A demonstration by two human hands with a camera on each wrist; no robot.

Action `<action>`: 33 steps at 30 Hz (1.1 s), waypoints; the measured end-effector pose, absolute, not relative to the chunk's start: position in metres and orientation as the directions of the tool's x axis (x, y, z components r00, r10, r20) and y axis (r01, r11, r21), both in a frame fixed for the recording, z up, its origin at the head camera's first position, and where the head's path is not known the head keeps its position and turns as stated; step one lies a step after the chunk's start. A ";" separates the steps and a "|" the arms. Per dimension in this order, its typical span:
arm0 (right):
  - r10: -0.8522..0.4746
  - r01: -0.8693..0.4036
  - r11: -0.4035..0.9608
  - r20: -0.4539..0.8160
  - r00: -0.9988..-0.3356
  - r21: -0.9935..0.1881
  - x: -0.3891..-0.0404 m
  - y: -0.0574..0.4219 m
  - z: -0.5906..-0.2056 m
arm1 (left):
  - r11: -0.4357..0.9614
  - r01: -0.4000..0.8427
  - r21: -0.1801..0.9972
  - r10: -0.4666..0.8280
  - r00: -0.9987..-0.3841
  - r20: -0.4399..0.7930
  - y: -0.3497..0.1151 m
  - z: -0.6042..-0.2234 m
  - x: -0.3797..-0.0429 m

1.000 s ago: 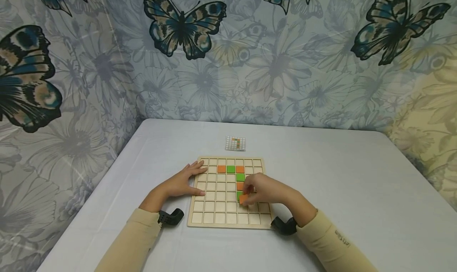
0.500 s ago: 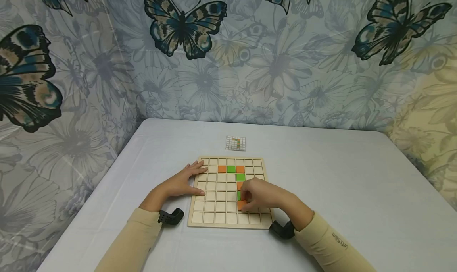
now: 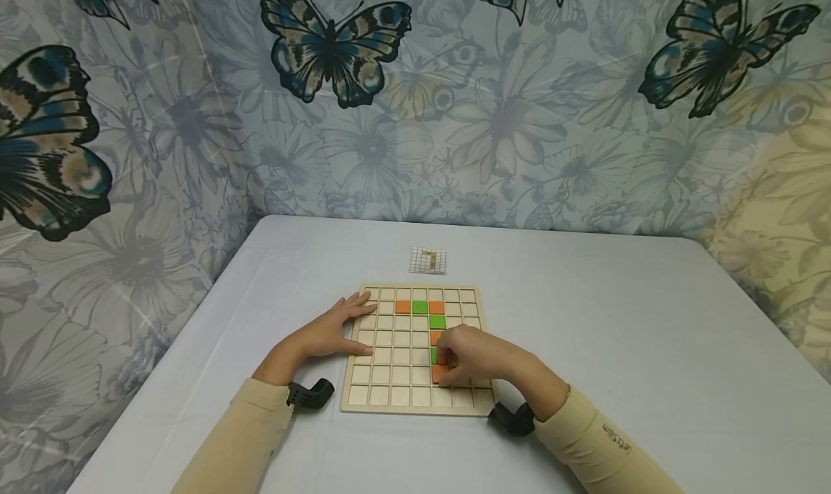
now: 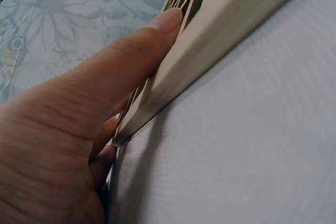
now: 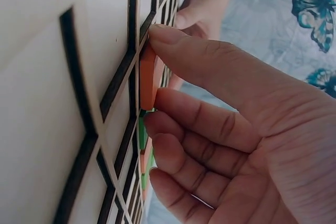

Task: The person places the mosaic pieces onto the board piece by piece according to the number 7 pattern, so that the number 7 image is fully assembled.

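A pale wooden grid board (image 3: 383,409) lies on the white table, with orange and green square tiles set in its cells. Thumb and index finger of my right hand (image 3: 477,353) pinch an orange tile (image 5: 147,82) at a cell near the board's lower middle. In the right wrist view this tile stands slightly proud of the grid lines, below a green tile (image 3: 434,355) in the same column. My left hand (image 3: 327,332) rests on the board's left edge with spread, fairly straight fingers. Its thumb (image 4: 167,20) touches the frame's rim.
A small card (image 3: 428,260) printed with a grid and coloured squares lies behind the board. More tiles form a top row, including a green tile (image 3: 420,307) and an orange tile (image 3: 403,307). A butterfly-patterned cloth (image 3: 506,133) hangs behind the table (image 3: 617,299).
My right hand has moved slightly toward the near side, bringing the orange tile from overlapping the green tile down to the cell below it. The left hand has stayed in place.
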State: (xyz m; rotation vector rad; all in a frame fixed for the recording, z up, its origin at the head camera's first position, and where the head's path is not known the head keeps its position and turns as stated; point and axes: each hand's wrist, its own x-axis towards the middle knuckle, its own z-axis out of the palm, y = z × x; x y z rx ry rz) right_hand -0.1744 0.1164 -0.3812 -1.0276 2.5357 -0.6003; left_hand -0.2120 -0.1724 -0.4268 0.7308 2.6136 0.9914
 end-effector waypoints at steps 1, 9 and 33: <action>-0.717 -0.574 0.650 -0.150 -0.681 -0.498 -0.174 0.116 -0.381 | 0.643 0.363 0.674 0.535 -0.843 -0.057 -0.172 -0.427 -0.212; -0.716 -0.574 0.652 -0.152 -0.682 -0.496 -0.174 0.116 -0.383 | 0.654 0.351 0.670 0.526 -0.847 -0.069 -0.173 -0.427 -0.211; -0.572 -0.572 0.774 0.089 -0.816 -0.272 -0.188 0.194 -0.344 | 0.729 0.649 0.217 0.552 -0.745 0.375 -0.175 -0.384 -0.197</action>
